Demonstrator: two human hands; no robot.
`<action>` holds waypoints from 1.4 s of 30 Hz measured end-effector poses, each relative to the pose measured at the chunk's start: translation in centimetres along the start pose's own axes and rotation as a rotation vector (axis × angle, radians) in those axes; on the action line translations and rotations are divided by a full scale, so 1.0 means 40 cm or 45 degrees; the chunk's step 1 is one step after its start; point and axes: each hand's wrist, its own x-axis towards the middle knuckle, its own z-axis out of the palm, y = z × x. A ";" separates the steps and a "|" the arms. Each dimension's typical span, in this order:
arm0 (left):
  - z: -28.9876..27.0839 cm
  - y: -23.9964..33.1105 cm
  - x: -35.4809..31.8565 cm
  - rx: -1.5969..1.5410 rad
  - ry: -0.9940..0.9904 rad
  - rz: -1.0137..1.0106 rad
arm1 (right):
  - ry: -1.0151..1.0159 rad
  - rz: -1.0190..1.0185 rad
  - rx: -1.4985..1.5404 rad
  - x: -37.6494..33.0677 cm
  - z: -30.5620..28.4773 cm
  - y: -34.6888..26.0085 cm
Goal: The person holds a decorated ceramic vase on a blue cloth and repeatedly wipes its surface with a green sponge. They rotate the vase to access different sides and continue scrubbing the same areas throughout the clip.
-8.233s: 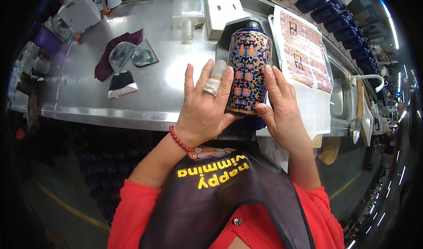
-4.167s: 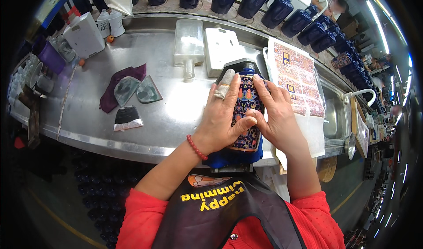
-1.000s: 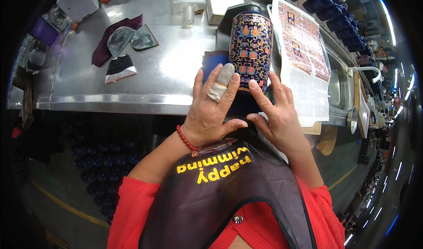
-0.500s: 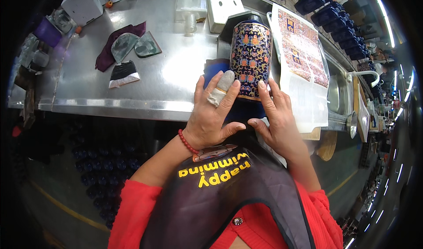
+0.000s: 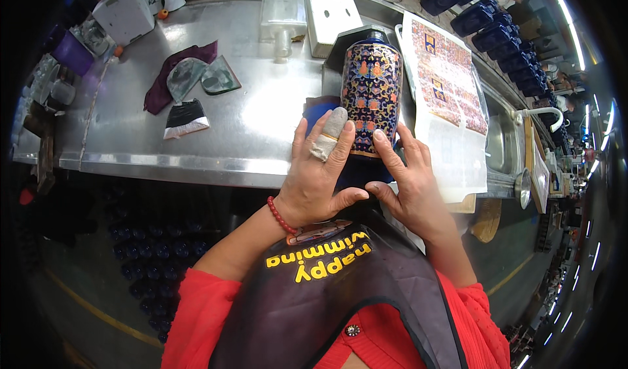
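A dark blue bottle (image 5: 373, 88) covered in a colourful floral pattern lies at the centre of the counter, its neck pointing away from me. My left hand (image 5: 320, 156) rests at its lower left side with fingers stretched out, a grey cloth finger cover (image 5: 334, 123) on one finger. The fingertips on that side touch the bottle's edge. On the lower right, my right hand (image 5: 412, 179) has its fingers apart, the index fingertip lying on the patterned face. Both thumbs point toward each other below the bottle.
Right of the bottle lie printed pattern sheets (image 5: 451, 81) on white paper, beside a sink (image 5: 500, 140) with a white tap. Left on the steel counter (image 5: 255, 107) are a purple cloth (image 5: 173, 75) and several small pads. A white box (image 5: 330, 19) stands behind. Blue bottles (image 5: 474, 17) line the far right.
My right index fingertip has slid inward from the bottle's right edge onto its patterned face. The left hand keeps nearly the same place at the left side.
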 end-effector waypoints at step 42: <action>-0.014 -0.003 -0.004 0.080 0.000 0.020 | 0.004 0.005 0.097 -0.010 0.005 0.011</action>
